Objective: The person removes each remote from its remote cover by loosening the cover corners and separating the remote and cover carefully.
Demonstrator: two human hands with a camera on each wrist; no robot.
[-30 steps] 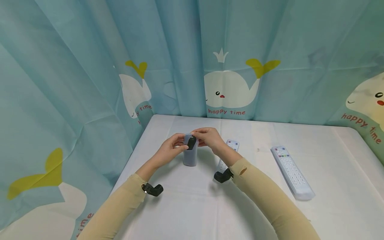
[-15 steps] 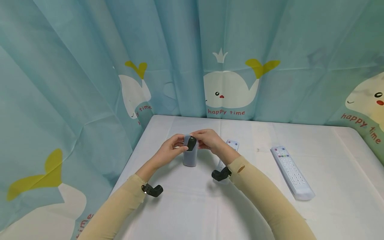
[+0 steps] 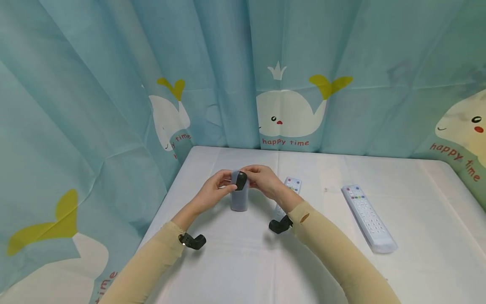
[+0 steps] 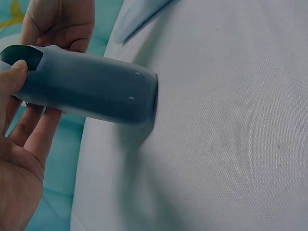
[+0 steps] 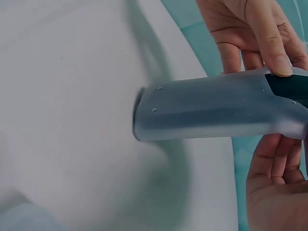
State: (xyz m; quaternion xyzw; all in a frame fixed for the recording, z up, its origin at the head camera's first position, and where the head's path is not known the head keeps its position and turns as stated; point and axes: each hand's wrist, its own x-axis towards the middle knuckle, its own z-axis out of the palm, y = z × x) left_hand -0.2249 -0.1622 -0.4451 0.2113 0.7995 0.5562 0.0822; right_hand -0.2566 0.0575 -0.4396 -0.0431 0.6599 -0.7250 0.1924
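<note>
Both hands hold an upright remote control (image 3: 239,202) in a translucent bluish silicone cover, its lower end at or just above the table. A black part of the remote shows through the cutout near the top of the cover (image 4: 96,86). My left hand (image 3: 212,192) grips it from the left, thumb on the black part and fingers behind. From the other side, my right hand (image 3: 265,181) pinches the upper edge of the cover, thumb beside the cutout in the right wrist view (image 5: 207,108). The side turned away is hidden in the head view.
A second covered remote (image 3: 281,211) lies partly under my right forearm. Farther right lies a third one (image 3: 368,219), buttons up. The white table (image 3: 228,261) meets a blue-green whale-print curtain (image 3: 228,84) at its back and left.
My right hand has come down slightly at the top of the cover. The left hand and the remote stay nearly where they were.
</note>
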